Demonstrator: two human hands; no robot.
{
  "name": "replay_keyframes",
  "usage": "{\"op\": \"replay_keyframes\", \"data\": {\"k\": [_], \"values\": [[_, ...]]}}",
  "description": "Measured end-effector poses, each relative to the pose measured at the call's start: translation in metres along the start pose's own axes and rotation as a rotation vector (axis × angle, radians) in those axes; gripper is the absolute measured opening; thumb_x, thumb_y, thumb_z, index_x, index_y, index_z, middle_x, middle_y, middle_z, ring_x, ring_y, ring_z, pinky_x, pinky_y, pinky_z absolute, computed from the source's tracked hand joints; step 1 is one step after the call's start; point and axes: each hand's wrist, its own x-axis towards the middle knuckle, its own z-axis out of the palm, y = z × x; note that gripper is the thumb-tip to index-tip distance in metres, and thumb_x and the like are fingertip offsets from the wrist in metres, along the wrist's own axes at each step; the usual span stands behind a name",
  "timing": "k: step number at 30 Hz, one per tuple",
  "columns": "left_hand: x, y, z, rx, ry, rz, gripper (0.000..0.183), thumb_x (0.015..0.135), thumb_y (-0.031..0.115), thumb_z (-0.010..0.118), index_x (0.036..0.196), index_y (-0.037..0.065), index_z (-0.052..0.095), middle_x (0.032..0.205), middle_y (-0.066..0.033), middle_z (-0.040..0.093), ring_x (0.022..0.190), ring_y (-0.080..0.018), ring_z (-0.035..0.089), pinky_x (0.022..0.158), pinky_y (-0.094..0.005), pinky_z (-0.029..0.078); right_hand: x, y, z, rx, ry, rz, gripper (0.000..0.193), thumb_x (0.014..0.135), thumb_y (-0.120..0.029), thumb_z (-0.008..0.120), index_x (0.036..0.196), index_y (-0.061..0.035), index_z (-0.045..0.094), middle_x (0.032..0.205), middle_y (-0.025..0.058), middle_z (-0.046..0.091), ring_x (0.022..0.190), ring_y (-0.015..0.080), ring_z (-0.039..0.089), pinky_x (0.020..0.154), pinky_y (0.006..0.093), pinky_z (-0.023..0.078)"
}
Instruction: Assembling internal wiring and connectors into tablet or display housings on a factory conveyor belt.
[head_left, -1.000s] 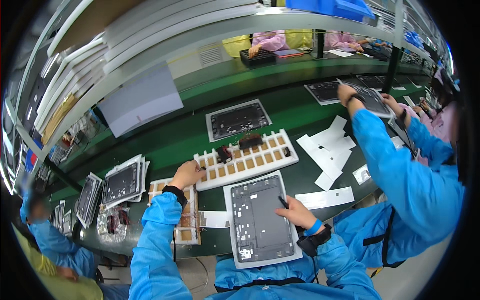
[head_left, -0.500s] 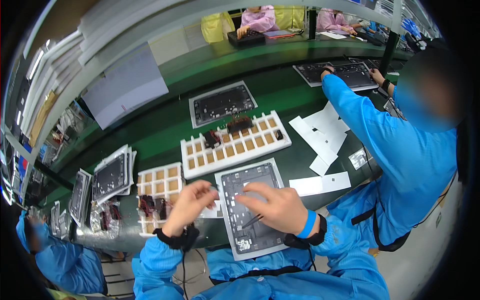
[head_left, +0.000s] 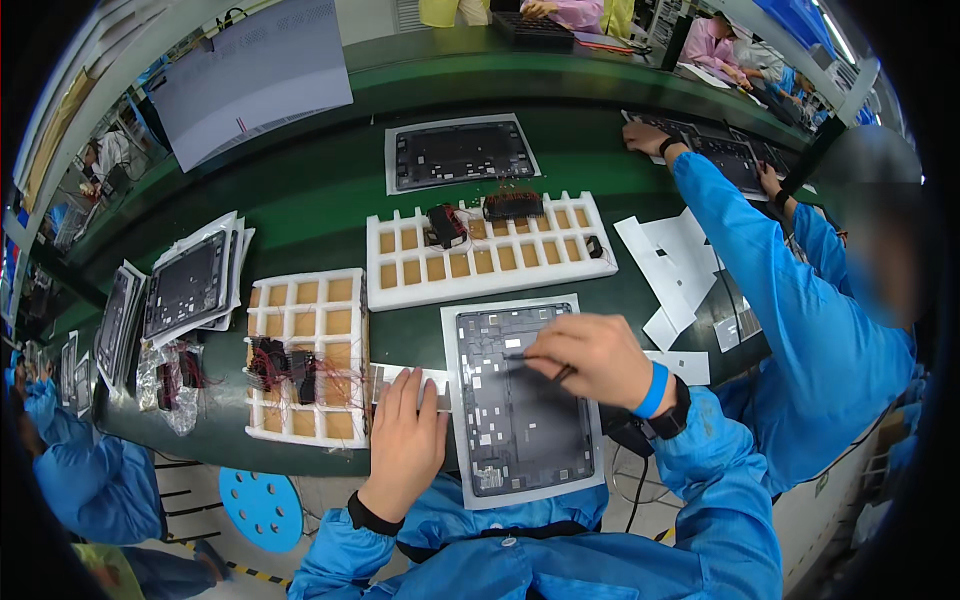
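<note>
In front of me a dark tablet housing (head_left: 535,425), dotted with small white stickers, lies on a white backing sheet (head_left: 452,345). Over its upper half is my right hand (head_left: 595,360), with a blue wristband. Its fingers pinch dark tweezers (head_left: 516,357), whose tip points left across the housing. My left hand (head_left: 408,440) lies flat to the left of the housing, fingers stretched out. Its fingertips touch a small white sheet (head_left: 437,377) between the housing and a white divided tray (head_left: 258,405). That tray holds black parts (head_left: 303,375) with thin red wires.
Beyond the housing stands a longer white divided tray (head_left: 490,285) with a few black parts. Another housing (head_left: 462,155) lies behind it. Stacked housings (head_left: 187,285) are at left. White sheets (head_left: 672,265) lie right, beside a co-worker's blue sleeve (head_left: 740,230).
My left hand has come down from the air to lie flat on the small white sheet. My right hand has moved slightly up and right, with the tweezers now pointing left. The view has shifted.
</note>
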Motion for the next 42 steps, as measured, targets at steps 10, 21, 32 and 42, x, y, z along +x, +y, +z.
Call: {"op": "replay_keyframes", "data": {"k": [10, 21, 32, 42], "values": [[0.033, -0.012, 0.006, 0.164, -0.062, -0.067, 0.067, 0.091, 0.036, 0.069, 0.135, -0.010, 0.051, 0.146, -0.0301, 0.044, 0.138, -0.0447, 0.041, 0.113, -0.0553, 0.035, 0.019, 0.048, 0.059, -0.066, -0.038, -0.006, 0.019, 0.075, -0.006, 0.071, 0.094, -0.0109, 0.069, 0.085, 0.0028, 0.063, 0.079, 0.0240, 0.065, 0.063, 0.0376, 0.053], [0.066, 0.003, 0.010, 0.041, -0.241, 0.154, 0.067, 0.083, 0.032, 0.076, 0.135, -0.004, 0.054, 0.147, -0.0247, 0.045, 0.141, -0.0396, 0.039, 0.112, -0.0486, 0.038, 0.016, 0.055, 0.065, -0.387, 0.009, -0.160, 0.019, 0.077, -0.011, 0.066, 0.095, -0.0039, 0.069, 0.082, 0.0014, 0.060, 0.075, 0.0158, 0.065, 0.059, 0.0292, 0.054], [0.076, 0.006, 0.004, 0.072, -0.293, 0.176, 0.070, 0.080, 0.032, 0.078, 0.135, -0.004, 0.054, 0.143, -0.0235, 0.048, 0.138, -0.0386, 0.041, 0.111, -0.0450, 0.040, 0.012, 0.056, 0.070, -0.509, -0.076, -0.245, 0.022, 0.077, -0.011, 0.065, 0.094, 0.0012, 0.070, 0.085, 0.0028, 0.060, 0.076, 0.0154, 0.064, 0.061, 0.0268, 0.054], [0.088, 0.000, 0.011, 0.068, -0.181, 0.164, 0.078, 0.077, 0.040, 0.080, 0.135, -0.004, 0.053, 0.117, -0.0164, 0.055, 0.112, -0.0328, 0.052, 0.091, -0.0426, 0.044, 0.013, 0.023, 0.071, -0.564, -0.278, -0.072, 0.029, 0.078, -0.013, 0.064, 0.100, 0.0042, 0.070, 0.109, 0.0091, 0.061, 0.098, 0.0192, 0.061, 0.059, 0.0305, 0.055]]}}
